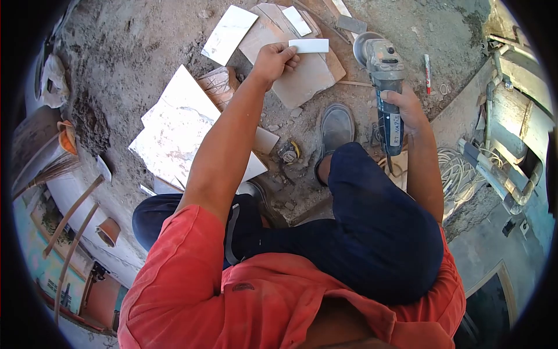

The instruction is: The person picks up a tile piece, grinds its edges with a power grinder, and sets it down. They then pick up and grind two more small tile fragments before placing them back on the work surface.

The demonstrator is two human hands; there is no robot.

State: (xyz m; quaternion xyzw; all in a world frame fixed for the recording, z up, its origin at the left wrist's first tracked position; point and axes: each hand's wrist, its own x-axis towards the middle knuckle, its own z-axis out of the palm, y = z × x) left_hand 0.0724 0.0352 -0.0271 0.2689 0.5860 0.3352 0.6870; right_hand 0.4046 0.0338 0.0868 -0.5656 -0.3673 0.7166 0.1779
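My left hand (275,63) pinches one end of a narrow white tile strip (309,46), held out over a tan stone slab (302,81). In my right hand (403,106) is an angle grinder (387,75), gripped round its dark body. The grinder's round disc (363,49) points away from me, to the right of the strip and apart from it. A second white tile piece (297,21) lies on the slab beyond my left hand. Left of the slab a larger white tile (230,35) rests partly against its edge.
Large white marbled tiles (177,128) lie on the dirt to my left. A tape measure (289,152) is near my shoes. A red and white marker (428,74) lies right of the grinder, with a coiled cable (456,174) nearer me. Pipes (494,87) run along the right wall.
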